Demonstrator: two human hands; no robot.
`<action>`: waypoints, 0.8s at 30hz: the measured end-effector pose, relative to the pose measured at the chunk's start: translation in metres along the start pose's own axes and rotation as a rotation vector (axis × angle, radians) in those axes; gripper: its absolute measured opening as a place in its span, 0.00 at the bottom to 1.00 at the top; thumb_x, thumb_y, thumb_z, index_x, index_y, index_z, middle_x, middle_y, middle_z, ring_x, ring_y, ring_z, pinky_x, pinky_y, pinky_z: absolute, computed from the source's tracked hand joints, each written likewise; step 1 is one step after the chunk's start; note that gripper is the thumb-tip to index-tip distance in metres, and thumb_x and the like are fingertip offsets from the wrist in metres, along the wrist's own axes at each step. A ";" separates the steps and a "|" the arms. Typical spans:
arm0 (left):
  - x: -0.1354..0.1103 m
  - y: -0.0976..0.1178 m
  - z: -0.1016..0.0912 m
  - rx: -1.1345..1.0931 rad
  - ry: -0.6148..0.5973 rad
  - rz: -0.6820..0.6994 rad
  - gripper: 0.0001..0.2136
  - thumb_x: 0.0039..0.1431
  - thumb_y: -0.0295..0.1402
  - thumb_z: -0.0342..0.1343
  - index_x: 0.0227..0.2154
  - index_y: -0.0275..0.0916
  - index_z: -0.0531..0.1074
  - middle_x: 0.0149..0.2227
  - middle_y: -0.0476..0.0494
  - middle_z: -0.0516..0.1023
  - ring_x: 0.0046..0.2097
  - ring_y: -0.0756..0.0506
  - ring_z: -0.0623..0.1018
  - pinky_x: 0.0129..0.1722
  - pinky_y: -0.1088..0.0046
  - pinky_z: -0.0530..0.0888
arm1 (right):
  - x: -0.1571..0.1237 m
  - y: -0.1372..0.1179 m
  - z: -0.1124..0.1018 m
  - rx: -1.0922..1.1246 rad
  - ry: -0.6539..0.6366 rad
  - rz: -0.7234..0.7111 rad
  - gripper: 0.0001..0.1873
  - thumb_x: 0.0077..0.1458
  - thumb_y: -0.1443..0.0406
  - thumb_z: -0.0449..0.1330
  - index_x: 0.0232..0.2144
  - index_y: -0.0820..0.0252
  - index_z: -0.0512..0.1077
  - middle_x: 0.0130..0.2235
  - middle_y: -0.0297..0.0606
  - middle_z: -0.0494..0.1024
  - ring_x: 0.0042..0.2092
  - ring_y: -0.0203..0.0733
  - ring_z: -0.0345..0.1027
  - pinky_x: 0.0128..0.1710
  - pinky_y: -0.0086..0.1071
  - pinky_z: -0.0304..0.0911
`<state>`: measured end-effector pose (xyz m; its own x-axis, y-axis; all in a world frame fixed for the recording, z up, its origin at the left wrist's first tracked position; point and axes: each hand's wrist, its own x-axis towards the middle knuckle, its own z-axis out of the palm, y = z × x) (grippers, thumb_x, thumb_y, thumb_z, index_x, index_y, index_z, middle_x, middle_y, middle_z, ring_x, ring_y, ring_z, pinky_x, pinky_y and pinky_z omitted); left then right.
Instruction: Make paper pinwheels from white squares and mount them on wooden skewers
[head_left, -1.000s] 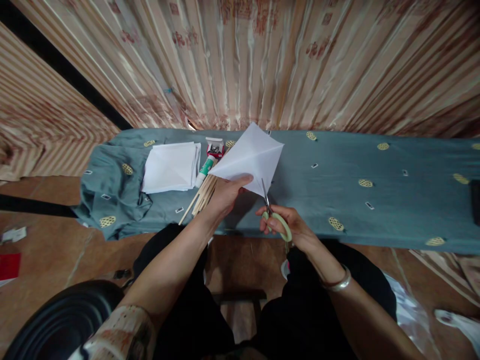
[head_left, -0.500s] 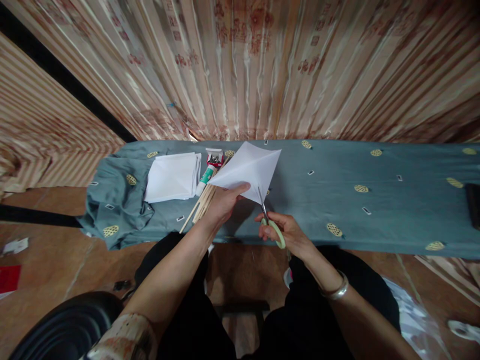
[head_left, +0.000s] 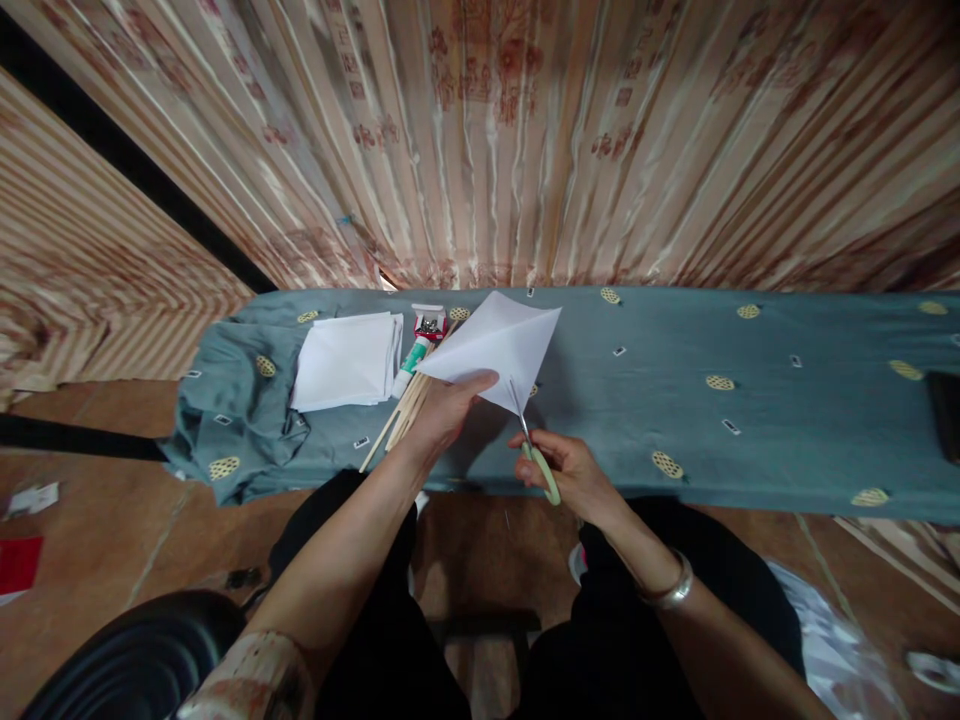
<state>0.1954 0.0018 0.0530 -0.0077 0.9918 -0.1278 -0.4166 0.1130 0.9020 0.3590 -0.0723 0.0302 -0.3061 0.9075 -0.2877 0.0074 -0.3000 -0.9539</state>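
My left hand (head_left: 452, 408) is closed on the near left edge of a white sheet of paper (head_left: 499, 338), thumb on top. Crease lines cross the sheet, which is held tilted above the cloth with one corner toward me. My right hand (head_left: 561, 470) grips a pair of scissors (head_left: 538, 466) with pale green handles. Their blades reach into the paper at its near corner. Left of the paper lie several thin wooden sticks (head_left: 405, 415), a green and white glue stick (head_left: 412, 364) and a small red and white box (head_left: 430, 323) of metal pieces.
A stack of white paper (head_left: 346, 362) lies at the left on the grey-green tablecloth (head_left: 637, 400). A dark object (head_left: 943, 415) sits at the right edge. Striped curtains (head_left: 480, 150) hang behind the table. A black round stool (head_left: 142, 660) stands at lower left.
The scissors' handles have swung slightly left along with my right hand, and the blades look closer together. My left hand keeps its hold on the paper. The whole view has shifted slightly.
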 end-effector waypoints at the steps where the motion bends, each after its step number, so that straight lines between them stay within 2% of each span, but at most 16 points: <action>1: 0.000 0.000 0.000 0.000 0.006 0.004 0.22 0.39 0.30 0.68 0.42 0.37 0.76 0.36 0.46 0.82 0.37 0.45 0.80 0.41 0.68 0.75 | 0.000 0.001 0.000 0.001 0.004 0.001 0.24 0.40 0.50 0.71 0.36 0.59 0.74 0.24 0.28 0.72 0.25 0.32 0.64 0.28 0.29 0.61; 5: 0.001 -0.001 -0.001 0.006 0.025 0.005 0.21 0.39 0.30 0.68 0.41 0.36 0.77 0.34 0.46 0.82 0.37 0.45 0.80 0.42 0.68 0.75 | 0.000 0.004 0.000 0.023 0.020 0.015 0.25 0.38 0.51 0.72 0.35 0.59 0.74 0.24 0.28 0.73 0.25 0.33 0.65 0.28 0.29 0.62; 12: 0.001 -0.001 -0.001 -0.013 0.013 0.000 0.25 0.38 0.30 0.69 0.44 0.36 0.75 0.34 0.45 0.82 0.37 0.43 0.81 0.40 0.66 0.76 | 0.002 0.009 0.000 0.035 0.049 0.040 0.24 0.38 0.53 0.72 0.36 0.59 0.75 0.23 0.28 0.73 0.25 0.32 0.65 0.25 0.28 0.63; 19: 0.002 -0.001 -0.003 -0.002 0.028 -0.030 0.16 0.37 0.31 0.68 0.33 0.35 0.77 0.32 0.45 0.82 0.35 0.43 0.80 0.38 0.67 0.76 | 0.003 0.010 0.002 0.082 0.068 0.059 0.22 0.37 0.55 0.73 0.34 0.59 0.75 0.22 0.28 0.73 0.24 0.32 0.66 0.24 0.27 0.65; 24: 0.003 -0.002 -0.005 0.015 0.038 -0.039 0.16 0.36 0.32 0.68 0.32 0.35 0.77 0.33 0.44 0.82 0.37 0.42 0.80 0.39 0.66 0.76 | 0.004 0.007 0.005 0.103 0.079 0.072 0.21 0.35 0.55 0.73 0.32 0.59 0.75 0.21 0.27 0.73 0.23 0.32 0.66 0.23 0.27 0.65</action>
<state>0.1920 0.0038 0.0488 -0.0262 0.9837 -0.1778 -0.4036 0.1523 0.9021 0.3533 -0.0726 0.0229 -0.2322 0.9016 -0.3651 -0.0727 -0.3904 -0.9178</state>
